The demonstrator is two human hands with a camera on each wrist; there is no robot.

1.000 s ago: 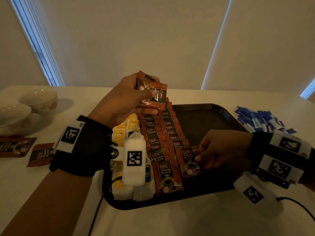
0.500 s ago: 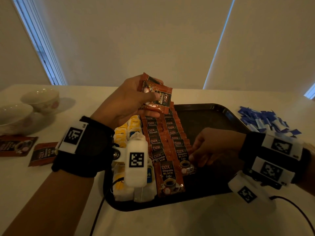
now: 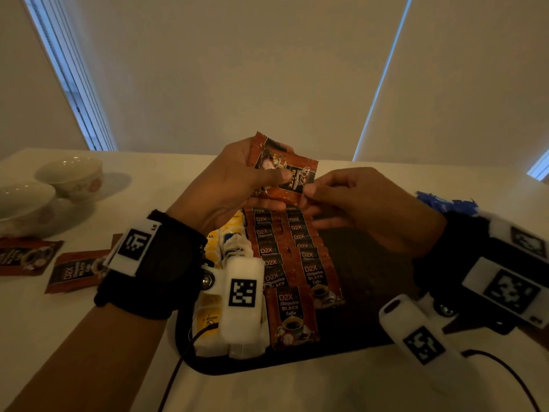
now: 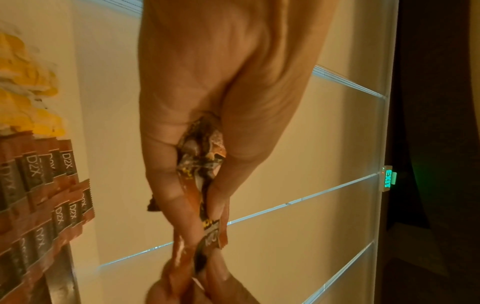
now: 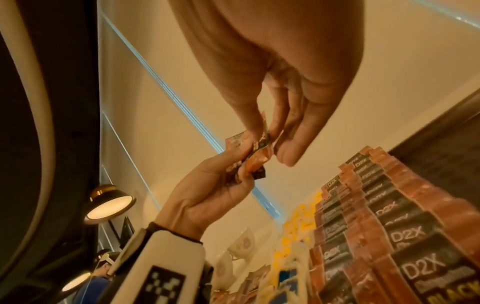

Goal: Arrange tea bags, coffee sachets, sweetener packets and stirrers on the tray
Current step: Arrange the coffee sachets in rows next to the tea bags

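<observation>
My left hand [image 3: 237, 179] holds a small stack of brown coffee sachets [image 3: 285, 171] above the far end of the black tray [image 3: 365, 263]. My right hand [image 3: 356, 203] pinches the right edge of the stack's top sachet [image 5: 259, 144] between thumb and fingers. The left wrist view shows the held coffee sachets [image 4: 202, 162] squeezed between my thumb and fingers. On the tray lie two overlapping rows of coffee sachets [image 3: 288, 263], with yellow and white tea bags [image 3: 214, 310] in a row to their left. No stirrers are visible.
Two loose coffee sachets [image 3: 74, 269] lie on the white table left of the tray, near two pale bowls [image 3: 71, 176]. A heap of blue sweetener packets [image 3: 445, 203] sits right of the tray. The tray's right half is bare.
My right hand has risen from the near end of the sachet rows on the tray to the stack in my left hand and pinched its top sachet. The left hand stayed roughly in place.
</observation>
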